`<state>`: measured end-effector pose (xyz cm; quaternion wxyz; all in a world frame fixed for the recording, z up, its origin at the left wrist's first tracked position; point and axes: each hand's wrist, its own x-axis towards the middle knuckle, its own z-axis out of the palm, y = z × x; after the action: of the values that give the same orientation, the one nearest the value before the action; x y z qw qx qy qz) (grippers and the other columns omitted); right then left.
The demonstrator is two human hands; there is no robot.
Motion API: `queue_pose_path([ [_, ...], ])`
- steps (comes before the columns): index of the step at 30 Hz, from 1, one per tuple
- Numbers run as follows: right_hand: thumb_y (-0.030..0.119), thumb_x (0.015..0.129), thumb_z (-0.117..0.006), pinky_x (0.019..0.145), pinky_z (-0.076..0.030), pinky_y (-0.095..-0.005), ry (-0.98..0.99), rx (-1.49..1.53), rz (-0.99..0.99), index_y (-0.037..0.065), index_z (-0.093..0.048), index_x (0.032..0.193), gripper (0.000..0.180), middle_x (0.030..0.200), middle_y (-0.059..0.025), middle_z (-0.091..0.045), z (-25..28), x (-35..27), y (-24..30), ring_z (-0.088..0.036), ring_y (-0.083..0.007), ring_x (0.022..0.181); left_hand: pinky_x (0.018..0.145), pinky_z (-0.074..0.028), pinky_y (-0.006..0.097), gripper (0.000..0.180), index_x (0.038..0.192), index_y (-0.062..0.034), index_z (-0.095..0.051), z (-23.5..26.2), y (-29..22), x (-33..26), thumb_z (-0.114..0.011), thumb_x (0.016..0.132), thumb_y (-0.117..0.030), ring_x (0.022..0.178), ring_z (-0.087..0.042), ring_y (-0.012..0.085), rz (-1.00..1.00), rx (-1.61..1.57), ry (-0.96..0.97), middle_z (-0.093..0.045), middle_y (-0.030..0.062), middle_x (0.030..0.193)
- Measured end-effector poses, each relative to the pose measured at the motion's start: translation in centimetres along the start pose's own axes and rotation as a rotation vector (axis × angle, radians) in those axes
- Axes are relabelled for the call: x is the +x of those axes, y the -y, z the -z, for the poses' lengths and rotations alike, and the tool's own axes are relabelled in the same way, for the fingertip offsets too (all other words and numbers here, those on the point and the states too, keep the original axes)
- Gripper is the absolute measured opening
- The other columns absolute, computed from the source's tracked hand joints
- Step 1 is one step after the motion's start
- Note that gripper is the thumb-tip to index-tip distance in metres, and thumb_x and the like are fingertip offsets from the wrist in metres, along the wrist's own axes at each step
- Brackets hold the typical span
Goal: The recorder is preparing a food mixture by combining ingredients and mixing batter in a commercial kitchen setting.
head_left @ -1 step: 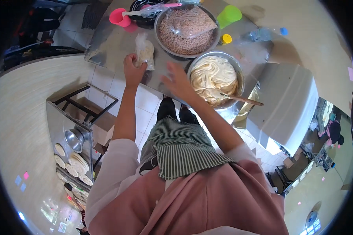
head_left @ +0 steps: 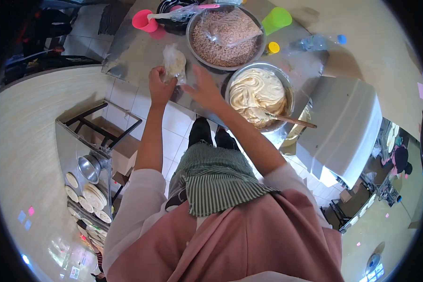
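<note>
A small clear plastic bag (head_left: 175, 63) with a pale filling lies near the table's front edge. My left hand (head_left: 161, 87) has its curled fingers and thumb at the bag's near left edge, gripping it. From the right comes my right hand (head_left: 206, 91), slightly blurred, its fingers apart and their tips close to the bag's near corner; nothing shows in it. To the right of that hand is a metal bowl (head_left: 290, 91) of creamy pale batter (head_left: 256, 91), with a wooden-handled utensil (head_left: 291, 120) resting in it.
Behind stands a metal basin (head_left: 191, 44) of small brownish pieces with a filled plastic bag (head_left: 232, 28) on top. Around it are a pink cup (head_left: 144, 21), a green cup (head_left: 276, 20), a yellow-lidded jar (head_left: 272, 48) and a bottle (head_left: 315, 43). A white appliance (head_left: 338, 127) stands right.
My right hand has moved left, closer to the small bag. The bag's upper part has shifted slightly, while my left hand stays at its near edge.
</note>
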<state>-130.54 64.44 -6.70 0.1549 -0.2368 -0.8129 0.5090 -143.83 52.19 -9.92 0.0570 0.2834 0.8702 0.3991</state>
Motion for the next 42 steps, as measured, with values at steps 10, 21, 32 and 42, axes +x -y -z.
queue_pose_path([
  [10,0.029,0.066,-0.077,0.088,-0.044,-0.0355,0.063,0.172,-0.171,0.003,-0.047,0.121,0.068,0.104,-0.0154,-0.061,-4.4,6.1,0.8,-0.059,-0.0283,0.098,0.090,-0.044,0.036,0.093,0.124,-0.0011,-0.043,3.7,0.3,3.1,-0.088,0.047,-0.026,0.106,-0.056,0.0287,-0.008,-0.004,0.492,-0.057,0.0160,0.114],
  [21,0.025,0.082,-0.066,0.089,-0.047,-0.0344,-0.071,1.338,-0.850,0.000,-0.045,0.124,0.054,0.111,-0.0137,-0.057,12.9,-8.8,7.0,-0.058,-0.0225,0.102,0.088,-0.046,0.032,0.067,0.120,-0.0017,-0.052,2.0,-16.1,-8.6,-0.081,0.067,-0.031,0.101,-0.059,0.0181,0.527,-0.903,1.111,-0.062,0.0090,0.107],
  [32,0.037,0.083,-0.065,0.081,-0.052,-0.0370,-0.224,1.295,-1.016,-0.002,-0.049,0.119,0.055,0.103,-0.0172,-0.060,20.1,-11.8,5.3,-0.062,-0.0266,0.092,0.075,-0.051,0.029,0.043,0.116,0.0007,-0.052,-2.3,-24.9,-11.2,-0.063,0.086,-0.028,0.088,-0.064,0.0177,1.022,-1.270,1.320,-0.063,0.0102,0.102],
  [42,0.032,0.084,-0.063,0.083,-0.052,-0.0372,-0.151,1.265,-1.067,-0.004,-0.048,0.121,0.053,0.109,-0.0190,-0.059,21.3,-12.4,4.8,-0.061,-0.0281,0.097,0.080,-0.048,0.029,0.041,0.118,0.0016,-0.050,-3.1,-25.9,-11.9,-0.058,0.087,-0.024,0.092,-0.062,0.0179,0.932,-1.291,1.234,-0.062,0.0109,0.103],
])
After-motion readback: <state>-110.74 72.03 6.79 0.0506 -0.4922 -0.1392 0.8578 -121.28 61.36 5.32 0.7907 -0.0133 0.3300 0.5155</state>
